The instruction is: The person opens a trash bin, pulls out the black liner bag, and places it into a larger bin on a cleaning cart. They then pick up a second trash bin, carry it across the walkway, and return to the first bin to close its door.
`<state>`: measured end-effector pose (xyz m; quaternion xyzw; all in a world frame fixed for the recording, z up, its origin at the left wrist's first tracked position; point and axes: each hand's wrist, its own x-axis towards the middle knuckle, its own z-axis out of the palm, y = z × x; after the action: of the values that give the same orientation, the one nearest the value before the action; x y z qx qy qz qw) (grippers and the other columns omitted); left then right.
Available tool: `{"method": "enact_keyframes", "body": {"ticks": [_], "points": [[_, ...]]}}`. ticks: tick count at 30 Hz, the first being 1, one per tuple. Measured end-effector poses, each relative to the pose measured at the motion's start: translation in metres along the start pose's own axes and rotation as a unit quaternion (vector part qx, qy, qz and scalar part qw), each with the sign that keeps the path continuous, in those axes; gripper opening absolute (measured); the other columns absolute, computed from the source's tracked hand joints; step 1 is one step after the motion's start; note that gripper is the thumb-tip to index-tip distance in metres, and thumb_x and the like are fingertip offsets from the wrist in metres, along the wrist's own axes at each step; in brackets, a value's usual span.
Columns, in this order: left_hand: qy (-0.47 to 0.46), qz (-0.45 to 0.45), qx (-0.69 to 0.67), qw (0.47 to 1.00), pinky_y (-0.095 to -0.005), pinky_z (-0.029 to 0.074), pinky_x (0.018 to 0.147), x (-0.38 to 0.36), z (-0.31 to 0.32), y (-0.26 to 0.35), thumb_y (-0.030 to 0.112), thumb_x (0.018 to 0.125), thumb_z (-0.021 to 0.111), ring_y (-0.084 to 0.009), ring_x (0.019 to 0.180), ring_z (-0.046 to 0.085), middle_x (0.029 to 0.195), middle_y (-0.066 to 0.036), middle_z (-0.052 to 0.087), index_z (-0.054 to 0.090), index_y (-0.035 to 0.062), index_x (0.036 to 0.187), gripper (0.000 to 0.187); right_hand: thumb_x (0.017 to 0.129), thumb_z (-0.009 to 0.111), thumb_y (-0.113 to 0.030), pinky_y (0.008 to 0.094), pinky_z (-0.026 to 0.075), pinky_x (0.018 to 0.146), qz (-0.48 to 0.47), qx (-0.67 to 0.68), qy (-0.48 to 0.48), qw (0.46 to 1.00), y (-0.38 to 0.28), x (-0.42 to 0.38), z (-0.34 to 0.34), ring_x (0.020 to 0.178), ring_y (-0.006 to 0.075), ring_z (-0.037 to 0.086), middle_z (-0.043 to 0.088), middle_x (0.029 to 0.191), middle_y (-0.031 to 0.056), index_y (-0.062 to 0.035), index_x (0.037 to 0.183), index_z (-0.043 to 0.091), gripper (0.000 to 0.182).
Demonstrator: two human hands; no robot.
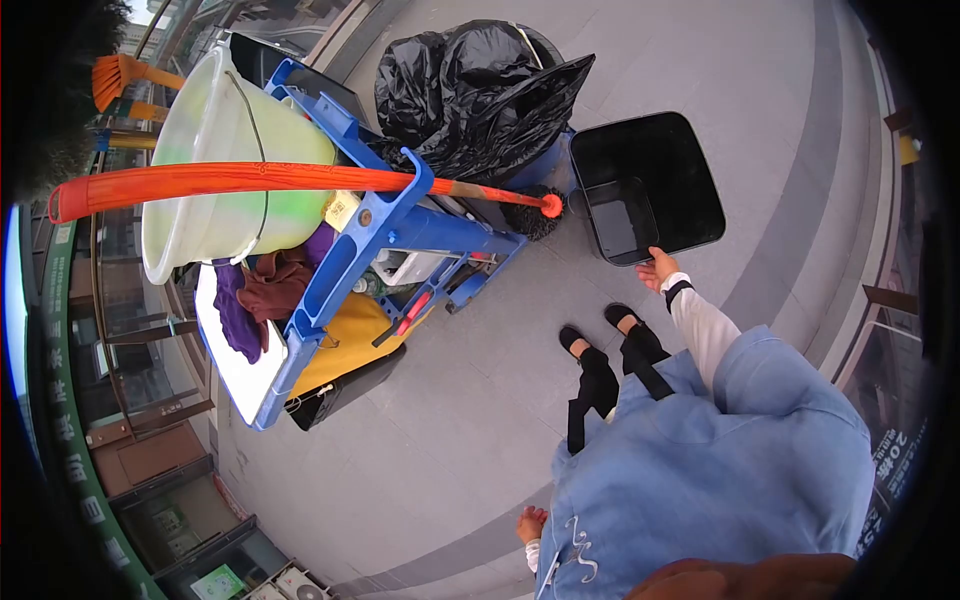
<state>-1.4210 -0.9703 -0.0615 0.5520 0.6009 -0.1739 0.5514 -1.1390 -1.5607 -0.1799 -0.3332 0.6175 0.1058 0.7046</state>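
Observation:
My right hand [657, 270] is closed on the near rim of a black square-mouthed trash bin [690, 180]. The bin's opening faces me, and only dark inner walls and floor show inside it. My left hand [531, 523] hangs low at my side, away from everything, its fingers loosely curled and nothing visible in it. Beyond the bin stands a blue cleaning cart [375, 225]. A long orange-handled brush [270, 180] lies across the cart, its dark bristle head [535, 215] close to the bin.
A pale bucket [215, 140], purple and brown cloths [275, 285] and a yellow bag [345, 350] are on the cart. A black garbage bag [470, 90] lines a container behind it. Grey paving [440, 430] runs around my feet. An orange broom [120, 80] sticks out far left.

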Motion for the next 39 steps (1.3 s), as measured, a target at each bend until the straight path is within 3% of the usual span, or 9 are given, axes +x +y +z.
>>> {"method": "enact_keyframes", "body": {"ticks": [3,8,15,19,23,24,27,32,39], "points": [[0.027,0.018,-0.016,0.999,-0.0323,0.044,0.048,-0.033,0.008,-0.046,0.018,0.077,0.052,-0.0218,0.055,0.053,0.067,-0.011,0.055,0.049,0.0006,0.086,0.020,0.076,0.042,-0.027,0.0310,0.036,0.047,0.013,0.025,-0.011,1.000,-0.007,0.013,-0.002,0.051,0.0178,0.048,0.057,0.071,0.0107,-0.0069,0.082,0.049,0.022],[0.016,0.033,-0.014,0.999,-0.0287,0.044,0.052,-0.083,0.036,-0.088,0.019,0.077,0.053,-0.0174,0.057,0.052,0.066,-0.008,0.055,0.050,0.0023,0.082,0.018,0.072,0.041,-0.017,0.0269,0.034,0.034,-0.035,0.027,0.020,0.999,-0.019,-0.011,-0.008,0.040,0.0151,0.047,0.056,0.060,0.0110,-0.0067,0.075,0.049,0.014],[0.028,-0.024,-0.076,0.996,-0.0269,0.042,0.049,-0.109,0.029,-0.140,0.022,0.078,0.052,-0.0154,0.056,0.051,0.065,-0.007,0.055,0.050,0.0051,0.080,0.017,0.072,0.038,-0.016,0.0255,0.028,0.026,-0.159,-0.206,0.111,0.959,-0.061,-0.097,-0.023,0.031,0.0137,0.042,0.054,0.052,0.0127,-0.0076,0.078,0.046,0.013],[0.031,-0.030,-0.108,0.993,-0.0275,0.042,0.046,-0.082,-0.019,-0.211,0.023,0.078,0.052,-0.0149,0.054,0.051,0.066,-0.007,0.055,0.050,0.0071,0.081,0.017,0.071,0.038,-0.014,0.0281,0.031,0.026,-0.225,-0.375,0.123,0.891,-0.046,-0.135,-0.016,0.028,0.0164,0.042,0.054,0.050,0.0156,0.0027,0.074,0.047,0.019],[0.038,-0.064,-0.149,0.986,-0.0284,0.041,0.044,-0.066,-0.086,-0.260,0.023,0.077,0.051,-0.0152,0.053,0.051,0.065,-0.006,0.055,0.050,0.0079,0.082,0.016,0.072,0.039,-0.014,0.0318,0.038,0.029,-0.282,-0.521,0.106,0.799,0.009,-0.174,-0.005,0.032,0.0209,0.048,0.053,0.049,0.0158,0.0069,0.073,0.049,0.023],[0.039,-0.077,-0.164,0.983,-0.0284,0.041,0.044,-0.067,-0.098,-0.275,0.023,0.077,0.051,-0.0152,0.053,0.051,0.065,-0.006,0.055,0.050,0.0079,0.082,0.016,0.071,0.041,-0.014,0.0330,0.039,0.030,-0.313,-0.544,0.103,0.772,0.026,-0.173,-0.005,0.035,0.0229,0.051,0.052,0.048,0.0166,0.0073,0.064,0.048,0.023],[0.096,-0.060,-0.197,0.974,-0.0277,0.040,0.042,-0.065,-0.163,-0.296,0.022,0.077,0.051,-0.0158,0.050,0.050,0.064,-0.006,0.054,0.049,0.0083,0.084,0.015,0.067,0.043,-0.012,0.0323,0.034,0.028,-0.381,-0.536,0.109,0.745,0.076,-0.167,-0.007,0.030,0.0223,0.045,0.048,0.044,0.0160,0.0057,0.058,0.049,0.021],[0.158,-0.161,-0.271,0.936,-0.0250,0.039,0.040,-0.046,-0.251,-0.314,0.021,0.077,0.050,-0.0148,0.050,0.049,0.063,-0.005,0.052,0.048,0.0082,0.083,0.015,0.066,0.046,-0.012,0.0315,0.031,0.028,-0.367,-0.567,0.087,0.732,0.154,-0.230,0.055,0.030,0.0208,0.042,0.044,0.041,0.0126,0.0036,0.055,0.047,0.019],[0.227,0.019,-0.239,0.944,-0.0235,0.040,0.044,0.017,-0.360,-0.223,0.022,0.078,0.050,-0.0112,0.054,0.051,0.067,-0.004,0.054,0.051,0.0059,0.081,0.017,0.071,0.042,-0.015,0.0282,0.022,0.028,-0.275,-0.630,-0.064,0.723,0.334,-0.306,0.223,0.029,0.0147,0.033,0.038,0.040,0.0055,-0.0053,0.064,0.047,0.013]]}}
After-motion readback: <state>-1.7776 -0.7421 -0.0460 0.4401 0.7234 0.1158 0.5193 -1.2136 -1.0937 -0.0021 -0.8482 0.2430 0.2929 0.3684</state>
